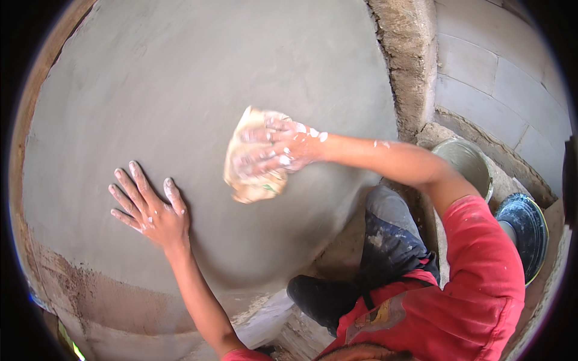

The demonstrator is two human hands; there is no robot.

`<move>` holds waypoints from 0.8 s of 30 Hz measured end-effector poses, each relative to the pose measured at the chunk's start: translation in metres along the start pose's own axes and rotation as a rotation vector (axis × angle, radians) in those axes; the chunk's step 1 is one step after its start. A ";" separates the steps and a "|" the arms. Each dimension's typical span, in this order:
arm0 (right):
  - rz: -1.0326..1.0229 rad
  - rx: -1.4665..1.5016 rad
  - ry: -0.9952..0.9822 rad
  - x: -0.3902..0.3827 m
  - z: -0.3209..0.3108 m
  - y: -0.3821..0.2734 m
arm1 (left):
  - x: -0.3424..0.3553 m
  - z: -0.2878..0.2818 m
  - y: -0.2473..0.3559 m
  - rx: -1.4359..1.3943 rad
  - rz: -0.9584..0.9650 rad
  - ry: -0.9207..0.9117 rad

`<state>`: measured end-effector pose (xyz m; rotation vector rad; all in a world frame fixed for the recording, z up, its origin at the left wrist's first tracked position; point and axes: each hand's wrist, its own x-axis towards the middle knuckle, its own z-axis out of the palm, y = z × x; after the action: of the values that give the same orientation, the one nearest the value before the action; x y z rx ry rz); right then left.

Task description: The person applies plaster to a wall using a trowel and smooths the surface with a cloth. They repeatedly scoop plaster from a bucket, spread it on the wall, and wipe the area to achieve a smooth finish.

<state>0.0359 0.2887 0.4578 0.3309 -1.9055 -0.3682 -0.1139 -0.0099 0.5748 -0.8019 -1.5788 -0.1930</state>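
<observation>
A wide grey plastered wall (pixel 198 72) with a smooth surface fills most of the head view. My right hand (pixel 277 147), blurred by motion and spotted with white plaster, presses a crumpled cream piece of paper (pixel 244 186) against it near the middle. A small green mark shows at the paper's lower edge. To the left, my left hand (pixel 153 213) lies flat on the plaster with its fingers spread, holding nothing. Plaster also whitens its fingertips.
A round bucket of grey mix (pixel 466 162) stands at the right, beside a dark round container (pixel 524 231). Rough masonry (pixel 412 60) edges the plaster on the right, before pale block masonry (pixel 500 90). My bent knees (pixel 394 228) are close below the plaster.
</observation>
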 end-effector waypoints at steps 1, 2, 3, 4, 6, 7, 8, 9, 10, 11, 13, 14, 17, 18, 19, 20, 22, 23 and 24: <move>-0.142 0.041 -0.005 -0.002 -0.005 0.020 | 0.005 0.001 0.002 -0.016 0.006 0.000; -0.290 0.099 0.008 0.001 -0.001 0.035 | 0.006 -0.001 -0.004 -0.005 0.032 0.003; -0.161 0.003 0.054 0.019 -0.008 0.048 | 0.003 -0.003 -0.010 0.014 0.040 0.010; 0.079 -0.010 0.137 0.042 -0.020 0.069 | 0.002 -0.004 -0.013 0.025 0.037 0.023; 0.474 -0.126 0.302 0.072 -0.035 0.094 | 0.005 -0.001 -0.004 -0.005 0.010 0.029; 0.630 -0.219 0.396 0.082 -0.036 0.098 | 0.007 0.002 0.001 -0.026 0.002 0.030; 0.791 -0.286 0.487 0.093 -0.031 0.090 | 0.004 0.000 -0.001 -0.026 -0.006 0.014; 0.602 -0.241 0.266 0.086 -0.026 0.058 | 0.002 -0.002 -0.003 -0.025 -0.020 -0.002; 0.329 -0.088 0.163 0.070 -0.012 0.031 | 0.000 -0.004 -0.006 -0.017 -0.021 -0.017; 0.132 -0.017 -0.023 0.052 -0.010 0.000 | 0.001 -0.003 -0.005 -0.027 -0.019 -0.018; -0.296 -0.014 -0.008 0.016 0.012 -0.001 | 0.004 -0.002 0.003 -0.050 -0.034 -0.034; -0.414 0.010 -0.003 0.018 0.013 -0.003 | 0.003 -0.005 0.001 -0.046 -0.024 -0.047; -0.065 -0.032 0.034 0.079 -0.020 0.035 | 0.000 -0.005 -0.006 -0.047 -0.031 -0.027; 0.173 -0.124 0.115 0.104 -0.033 0.042 | 0.002 -0.006 -0.009 -0.032 -0.036 -0.019; 0.301 -0.173 0.209 0.116 -0.034 0.051 | 0.001 -0.005 -0.004 -0.045 -0.045 -0.022; 0.430 -0.219 0.306 0.129 -0.034 0.060 | 0.000 -0.007 -0.002 -0.057 -0.053 -0.024; 0.437 -0.265 0.304 0.133 -0.029 0.044 | 0.001 -0.007 -0.002 -0.091 -0.061 -0.026; 0.222 -0.208 0.155 0.115 -0.021 0.020 | -0.002 -0.008 -0.005 -0.094 -0.056 -0.037; 0.053 -0.093 -0.046 0.085 -0.011 -0.006 | -0.005 -0.007 -0.006 -0.109 -0.046 -0.047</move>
<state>0.0170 0.2485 0.5313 0.2113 -1.9316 -0.4302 -0.1119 -0.0204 0.5733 -0.8609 -1.6433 -0.2977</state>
